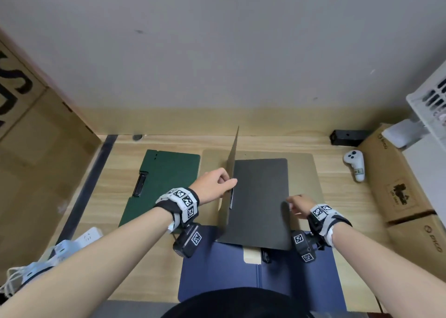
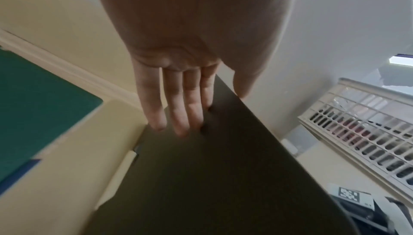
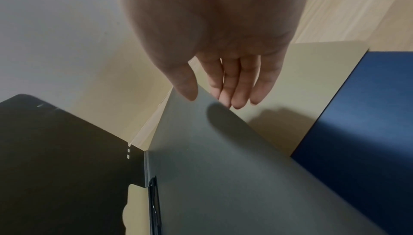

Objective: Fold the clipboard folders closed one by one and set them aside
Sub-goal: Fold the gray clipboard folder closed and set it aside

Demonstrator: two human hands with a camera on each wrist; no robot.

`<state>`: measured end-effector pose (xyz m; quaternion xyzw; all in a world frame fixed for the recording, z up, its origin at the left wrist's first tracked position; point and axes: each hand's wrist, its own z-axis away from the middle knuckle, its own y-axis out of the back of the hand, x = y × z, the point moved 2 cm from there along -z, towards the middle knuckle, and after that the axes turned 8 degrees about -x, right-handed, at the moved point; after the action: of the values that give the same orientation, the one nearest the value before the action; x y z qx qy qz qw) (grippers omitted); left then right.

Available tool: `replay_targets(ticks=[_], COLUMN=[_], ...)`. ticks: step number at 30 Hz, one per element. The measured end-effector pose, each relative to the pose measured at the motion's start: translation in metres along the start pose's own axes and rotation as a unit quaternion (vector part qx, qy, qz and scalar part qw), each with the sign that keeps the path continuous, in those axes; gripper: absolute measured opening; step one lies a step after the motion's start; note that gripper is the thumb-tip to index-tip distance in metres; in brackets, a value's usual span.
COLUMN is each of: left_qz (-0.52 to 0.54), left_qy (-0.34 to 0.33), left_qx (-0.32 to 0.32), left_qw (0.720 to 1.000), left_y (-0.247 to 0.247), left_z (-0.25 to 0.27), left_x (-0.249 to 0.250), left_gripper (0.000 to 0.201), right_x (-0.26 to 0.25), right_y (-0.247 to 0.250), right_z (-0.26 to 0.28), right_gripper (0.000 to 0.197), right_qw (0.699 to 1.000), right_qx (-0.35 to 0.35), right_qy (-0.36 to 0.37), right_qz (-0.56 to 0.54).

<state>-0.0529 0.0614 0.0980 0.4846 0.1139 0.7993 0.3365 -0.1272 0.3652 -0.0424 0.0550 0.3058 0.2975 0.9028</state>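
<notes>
A dark grey clipboard folder (image 1: 260, 202) lies mid-table on an open tan folder (image 1: 306, 173). Its left cover (image 1: 233, 163) stands nearly upright. My left hand (image 1: 230, 182) pinches that cover (image 2: 223, 177), straight fingers (image 2: 178, 115) on its outer face and thumb over the edge. My right hand (image 1: 293, 203) hovers at the base panel's right edge (image 3: 223, 177), thumb above it, straight fingers (image 3: 236, 88) just past it, holding nothing. A green folder (image 1: 166, 177) lies closed to the left. An open blue folder (image 1: 217, 269) lies nearest me, partly under the grey one.
A white controller (image 1: 354, 164) and cardboard boxes (image 1: 398, 185) sit on the right, with a white basket (image 1: 432, 100) behind them. A large cardboard box (image 1: 36, 136) walls the left side. A power strip (image 1: 89, 237) lies at the front left.
</notes>
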Motion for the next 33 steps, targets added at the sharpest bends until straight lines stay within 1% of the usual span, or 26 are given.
replay_targets(ticks=[2,4,7,9,11,12,13,16,17,19,23,26,28,31,32,33], left_qz=[0.029,0.037,0.020,0.000,-0.019,-0.014,-0.007,0.012,0.021,0.042,0.083,0.115,0.165,0.202,0.201,0.194], left_qy=[-0.011,-0.003,0.040,0.082,0.137,0.166,0.191,0.243,0.251,0.263,0.270,0.273,0.255,0.196,0.182,0.166], left_qx=[-0.027,-0.042,-0.050,-0.041,-0.017,-0.004,0.004,0.022,0.032,0.047,0.057,0.056,0.044,0.039,0.048,0.062], left_qw=[0.999,0.998,0.998,0.996,0.990,0.986,0.982,0.970,0.967,0.963,0.958,0.954,0.952,0.959,0.961,0.965], left_y=[-0.020,-0.039,-0.063,-0.076,-0.088,-0.093,-0.097,-0.111,-0.114,-0.118,-0.115,-0.106,-0.099,-0.085,-0.074,-0.061], left_z=[-0.012,-0.025,-0.046,-0.056,-0.062,-0.062,-0.061,-0.059,-0.057,-0.057,-0.062,-0.061,-0.062,-0.066,-0.062,-0.057], left_x=[0.005,0.002,-0.017,-0.036,-0.058,-0.069,-0.080,-0.106,-0.110,-0.117,-0.119,-0.120,-0.124,-0.141,-0.141,-0.141], left_gripper=[0.025,0.019,0.010,0.007,0.013,0.017,0.020,0.044,0.049,0.053,0.050,0.051,0.058,0.072,0.069,0.059], right_x=[0.000,0.001,0.003,0.006,0.015,0.020,0.023,0.035,0.036,0.040,0.039,0.028,0.021,0.003,-0.005,-0.014], right_y=[-0.001,-0.003,-0.005,-0.007,-0.010,-0.012,-0.014,-0.021,-0.024,-0.027,-0.030,-0.034,-0.037,-0.046,-0.052,-0.060], right_z=[0.008,0.016,0.029,0.031,0.025,0.018,0.013,-0.001,-0.003,-0.008,-0.011,-0.001,0.003,0.007,0.008,0.007], right_gripper=[0.021,0.028,0.036,0.035,0.028,0.022,0.021,0.029,0.030,0.033,0.034,0.037,0.035,0.033,0.032,0.032], right_qw=[0.998,0.993,0.986,0.986,0.987,0.987,0.989,0.997,0.998,0.998,0.999,0.999,0.997,0.993,0.993,0.994], right_qx=[-0.017,-0.030,-0.047,-0.062,-0.071,-0.070,-0.066,-0.057,-0.060,-0.058,-0.034,-0.023,-0.020,0.002,0.016,0.030], right_qy=[0.001,-0.001,0.001,0.001,-0.006,-0.003,-0.001,-0.001,0.003,0.009,0.024,0.040,0.046,0.052,0.057,0.060], right_qz=[-0.054,-0.112,-0.162,-0.155,-0.146,-0.144,-0.135,-0.043,-0.009,0.020,0.004,-0.027,-0.065,-0.103,-0.099,-0.088])
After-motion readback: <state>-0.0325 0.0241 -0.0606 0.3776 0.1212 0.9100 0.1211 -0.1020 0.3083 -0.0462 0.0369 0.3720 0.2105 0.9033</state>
